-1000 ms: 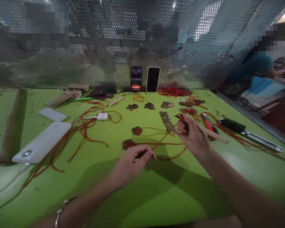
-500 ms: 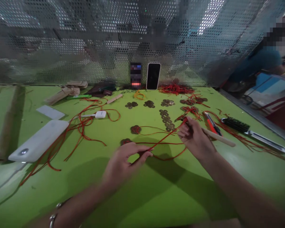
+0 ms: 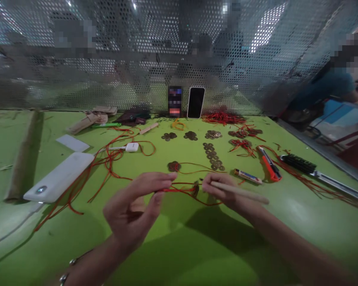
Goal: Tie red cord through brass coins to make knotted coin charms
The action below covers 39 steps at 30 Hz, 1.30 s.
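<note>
My left hand (image 3: 134, 210) is closed in a pinch, thumb and fingertips on a red cord (image 3: 180, 190). The cord runs right to a dark round coin (image 3: 196, 189), which hangs on edge just left of my right hand (image 3: 220, 190). That hand is closed around a slim tool with a pale wooden handle (image 3: 244, 193); a small dark tip pokes out on its left, its kind unclear. Beyond my left fingertips lies a small cluster of coins (image 3: 173, 166) with a thin red cord loop trailing right from it.
Behind are a column of coins (image 3: 212, 157), several coin piles (image 3: 191, 136) and red cord bundles (image 3: 222, 118). On the right lie a glue tube (image 3: 247, 176), an orange cutter (image 3: 268, 163) and a black brush (image 3: 300, 163). A white power bank (image 3: 59, 176) and tangled cords occupy the left.
My right hand has come down and left, and the stretched cord is no longer pulled up to the right. My left hand has shifted left. The glue tube is now uncovered.
</note>
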{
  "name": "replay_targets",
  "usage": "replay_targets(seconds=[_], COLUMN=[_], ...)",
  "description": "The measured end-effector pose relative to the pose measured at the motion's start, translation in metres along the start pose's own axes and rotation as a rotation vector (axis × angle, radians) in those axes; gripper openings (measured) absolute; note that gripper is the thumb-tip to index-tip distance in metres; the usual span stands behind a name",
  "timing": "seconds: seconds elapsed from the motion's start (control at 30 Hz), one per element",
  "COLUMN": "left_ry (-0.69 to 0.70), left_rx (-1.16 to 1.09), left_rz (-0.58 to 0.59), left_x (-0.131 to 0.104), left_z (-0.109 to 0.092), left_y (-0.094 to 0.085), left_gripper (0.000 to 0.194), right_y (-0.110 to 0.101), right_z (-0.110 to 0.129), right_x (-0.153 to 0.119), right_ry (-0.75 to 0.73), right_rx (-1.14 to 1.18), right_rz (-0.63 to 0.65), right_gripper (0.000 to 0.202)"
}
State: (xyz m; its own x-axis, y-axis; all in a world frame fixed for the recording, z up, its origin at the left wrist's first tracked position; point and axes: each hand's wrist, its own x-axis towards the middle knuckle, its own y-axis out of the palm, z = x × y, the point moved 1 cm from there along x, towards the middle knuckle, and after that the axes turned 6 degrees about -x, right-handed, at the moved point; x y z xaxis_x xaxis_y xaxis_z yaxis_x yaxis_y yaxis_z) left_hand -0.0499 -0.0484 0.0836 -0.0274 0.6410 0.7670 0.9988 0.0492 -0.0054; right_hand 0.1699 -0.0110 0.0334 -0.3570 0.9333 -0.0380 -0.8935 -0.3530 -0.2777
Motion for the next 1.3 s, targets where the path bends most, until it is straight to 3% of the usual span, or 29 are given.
replay_targets(seconds=[0.1,0.27,0.47,0.93,1.1,1.3], left_ry=[-0.176,-0.530,-0.698,-0.603,-0.506,-0.408], left_rx=[-0.049,-0.095,-0.120,0.108,0.172,0.371], left_rz=[0.028,0.272,0.391,0.427,0.464,0.695], left_x=[0.002,-0.005,-0.014,-0.023,-0.023,-0.024], left_z=[0.000,0.005,0.008,0.019,0.020,0.023], left_y=[0.001,0.017,0.030,0.030,0.030,0.033], left_gripper=[0.019,0.006,0.006,0.008,0.007,0.005], right_y=[0.016,0.027,0.026,0.018,0.019,0.019], right_z=[0.012,0.032,0.036,0.027,0.020,0.008], right_x=[-0.008,-0.017,-0.022,-0.024,-0.026,-0.037], right_ry=[-0.081,-0.302,-0.463,-0.570,-0.460,-0.472], right_rx=[-0.134,-0.156,-0.229,-0.396,-0.398,-0.525], right_rz=[0.095,-0.136,-0.229,-0.243,-0.250,-0.213], right_gripper=[0.009,0.008,0.008,0.015,0.012,0.014])
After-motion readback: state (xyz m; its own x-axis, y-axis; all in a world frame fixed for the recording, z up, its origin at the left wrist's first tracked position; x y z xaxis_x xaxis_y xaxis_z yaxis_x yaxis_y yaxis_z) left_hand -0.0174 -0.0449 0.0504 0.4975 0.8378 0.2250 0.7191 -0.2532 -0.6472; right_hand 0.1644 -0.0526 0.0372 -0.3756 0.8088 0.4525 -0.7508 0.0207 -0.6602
